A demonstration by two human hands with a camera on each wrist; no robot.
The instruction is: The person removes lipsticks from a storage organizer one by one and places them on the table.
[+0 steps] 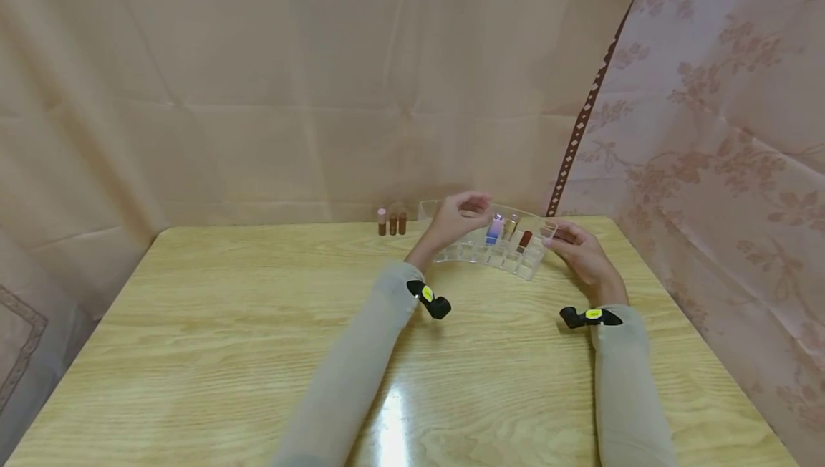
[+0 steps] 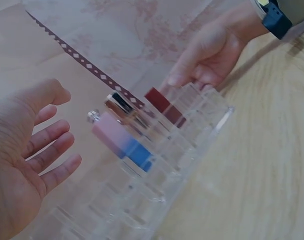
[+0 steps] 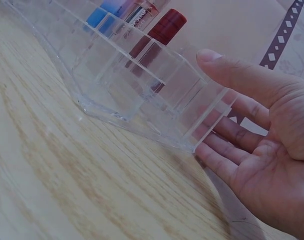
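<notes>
A clear, curved lipstick organizer [image 1: 480, 256] with stepped compartments stands near the back of the table. In its compartments are a pink-and-blue lipstick [image 2: 117, 137], a gold tube with a dark end [image 2: 123, 106] and a dark red lipstick [image 3: 166, 27]. My left hand [image 1: 460, 215] is held above the organizer's left part, apart from the lipsticks, fingers loosely bent and nothing between them. At the organizer's right end, my right hand [image 1: 580, 248] holds the clear end wall, thumb on one side and fingers on the other, seen through the plastic.
Left of the organizer, a pink-capped tube [image 1: 382, 222] and two brown tubes [image 1: 397, 223] stand upright near the wooden table's [image 1: 225, 324] back edge. A beige curtain [image 1: 271, 94] hangs behind, and a floral pink curtain [image 1: 728, 130] closes the right side.
</notes>
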